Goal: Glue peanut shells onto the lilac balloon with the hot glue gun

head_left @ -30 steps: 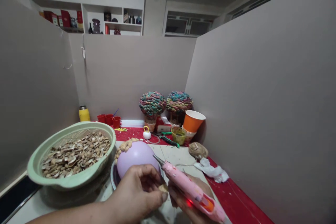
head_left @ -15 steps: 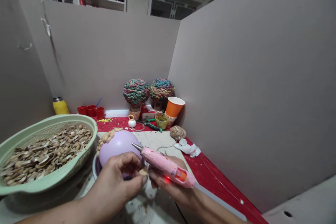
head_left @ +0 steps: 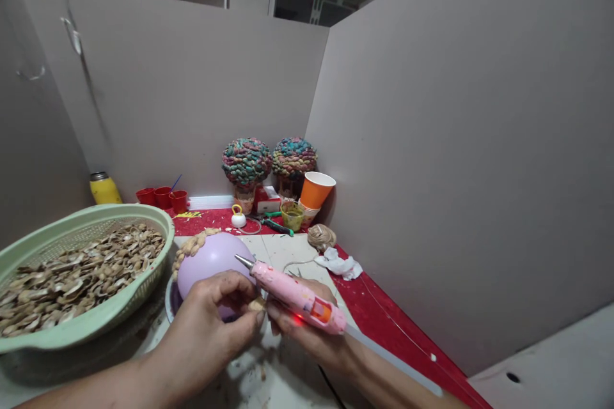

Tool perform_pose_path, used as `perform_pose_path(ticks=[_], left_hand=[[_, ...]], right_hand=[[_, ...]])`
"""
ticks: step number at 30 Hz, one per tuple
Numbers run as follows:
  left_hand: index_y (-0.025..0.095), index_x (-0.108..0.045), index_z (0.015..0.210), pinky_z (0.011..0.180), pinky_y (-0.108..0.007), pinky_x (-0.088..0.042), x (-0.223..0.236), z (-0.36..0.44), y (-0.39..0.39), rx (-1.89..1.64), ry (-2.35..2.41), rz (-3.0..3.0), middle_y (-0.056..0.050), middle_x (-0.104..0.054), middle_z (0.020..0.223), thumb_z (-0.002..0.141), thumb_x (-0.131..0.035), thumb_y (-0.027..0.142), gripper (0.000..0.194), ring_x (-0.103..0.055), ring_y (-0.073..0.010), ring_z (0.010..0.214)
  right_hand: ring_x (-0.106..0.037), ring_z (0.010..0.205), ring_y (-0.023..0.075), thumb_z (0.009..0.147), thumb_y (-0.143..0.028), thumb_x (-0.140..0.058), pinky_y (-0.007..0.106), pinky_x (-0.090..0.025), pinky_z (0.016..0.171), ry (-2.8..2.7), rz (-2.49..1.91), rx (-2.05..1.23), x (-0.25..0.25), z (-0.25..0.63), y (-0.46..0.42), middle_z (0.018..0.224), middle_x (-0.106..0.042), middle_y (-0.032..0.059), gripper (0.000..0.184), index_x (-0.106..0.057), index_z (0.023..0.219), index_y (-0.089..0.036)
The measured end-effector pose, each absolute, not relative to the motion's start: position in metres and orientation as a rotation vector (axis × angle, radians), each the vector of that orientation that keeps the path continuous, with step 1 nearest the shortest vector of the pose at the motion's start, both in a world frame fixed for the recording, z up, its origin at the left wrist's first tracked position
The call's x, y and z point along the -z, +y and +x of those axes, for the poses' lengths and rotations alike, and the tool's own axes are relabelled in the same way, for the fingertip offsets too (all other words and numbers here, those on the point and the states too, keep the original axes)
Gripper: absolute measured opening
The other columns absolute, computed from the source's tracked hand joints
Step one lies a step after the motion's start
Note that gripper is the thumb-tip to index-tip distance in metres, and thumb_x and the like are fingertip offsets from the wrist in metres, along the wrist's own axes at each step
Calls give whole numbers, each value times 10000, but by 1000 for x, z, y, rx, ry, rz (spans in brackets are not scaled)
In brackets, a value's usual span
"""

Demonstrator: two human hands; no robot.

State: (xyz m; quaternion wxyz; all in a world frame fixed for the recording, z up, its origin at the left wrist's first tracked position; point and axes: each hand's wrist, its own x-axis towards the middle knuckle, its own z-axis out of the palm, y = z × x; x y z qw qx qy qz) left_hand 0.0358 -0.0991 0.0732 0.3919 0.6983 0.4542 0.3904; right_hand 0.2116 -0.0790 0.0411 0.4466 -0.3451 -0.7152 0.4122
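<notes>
My left hand [head_left: 211, 326] pinches a small nut shell [head_left: 259, 304] between thumb and fingertips, right in front of a purple balloon [head_left: 211, 257]. A row of shells is stuck along the balloon's far upper left side. My right hand [head_left: 302, 332] grips a pink glue gun [head_left: 292, 294] with its metal tip pointing up and left over the balloon. A red light glows on the gun's underside. Both hands nearly touch at the shell.
A pale green colander [head_left: 86, 326] full of nut shells sits at the left. At the back stand two yarn-covered balls [head_left: 247, 161], an orange cup [head_left: 315, 190], red cups [head_left: 163, 196], a yellow bottle [head_left: 103, 188], pliers and twine. Grey partition walls enclose the red-covered table [head_left: 384, 326].
The view has swung down and to the right. My hands with the shell and glue gun have stayed together at the balloon, now seen a little higher in the picture.
</notes>
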Motion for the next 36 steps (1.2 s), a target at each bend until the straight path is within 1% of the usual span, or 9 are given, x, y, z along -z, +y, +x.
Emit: perform_pose_path(ticks=[5, 9, 14, 18, 21, 23, 27, 33, 36], left_hand=[[161, -634, 722, 673, -272, -453, -71, 36, -99, -980, 1177, 1814, -22, -613, 719, 779, -579, 237, 110, -540, -162, 703], [150, -638, 746, 675, -271, -451, -72, 36, -99, -958, 1167, 1794, -27, -615, 732, 781, -567, 245, 123, -542, -164, 714], [155, -608, 720, 644, -252, -437, -74, 34, -100, -941, 1122, 1745, 0, -569, 700, 768, -563, 234, 103, -504, -143, 682], [152, -609, 728, 659, -255, -431, -74, 35, -99, -918, 1112, 1734, 0, -573, 715, 767, -562, 228, 98, -501, -143, 695], [152, -605, 730, 654, -255, -427, -74, 35, -98, -911, 1109, 1720, 4, -566, 711, 766, -571, 241, 102, -495, -142, 691], [151, -605, 735, 643, -252, -422, -74, 35, -98, -911, 1109, 1698, 10, -556, 704, 762, -580, 250, 105, -486, -138, 682], [154, -592, 720, 629, -250, -415, -76, 35, -97, -914, 1111, 1668, 16, -544, 689, 753, -584, 259, 110, -476, -136, 667], [154, -587, 718, 633, -256, -416, -76, 35, -96, -893, 1095, 1649, 14, -552, 692, 742, -583, 254, 104, -481, -139, 669], [158, -577, 711, 625, -252, -411, -74, 36, -96, -903, 1099, 1654, 21, -541, 684, 746, -585, 248, 97, -473, -133, 657]], right_hand=[[-492, 535, 127, 835, -337, -654, 236, -404, 500, -1776, -799, -1005, -27, 215, -74, 612, -544, -14, 251, -551, 661, -188], [-489, 531, 119, 849, -339, -635, 229, -404, 503, -1792, -797, -1025, -32, 216, -75, 601, -533, -19, 266, -542, 650, -190], [-514, 504, 126, 852, -381, -581, 226, -421, 478, -1809, -797, -1096, -43, 216, -78, 569, -540, -10, 276, -549, 654, -192], [-474, 502, 118, 820, -311, -583, 227, -383, 465, -1798, -797, -1051, -41, 215, -77, 592, -515, -26, 187, -543, 674, -201], [-467, 522, 117, 778, -256, -592, 231, -388, 490, -1805, -767, -1004, -36, 214, -74, 618, -497, -37, 113, -537, 692, -210], [-470, 526, 121, 768, -273, -593, 237, -391, 496, -1803, -756, -977, -33, 213, -72, 619, -489, -36, 118, -527, 690, -213], [-486, 507, 124, 802, -353, -563, 236, -391, 466, -1821, -752, -976, -36, 214, -71, 610, -511, -25, 181, -534, 693, -212], [-476, 499, 127, 799, -385, -571, 243, -386, 466, -1863, -798, -957, -39, 215, -71, 574, -505, -20, 264, -508, 613, -209], [-459, 493, 124, 790, -372, -592, 243, -371, 460, -1829, -845, -929, -29, 215, -69, 578, -496, -24, 239, -508, 636, -209]])
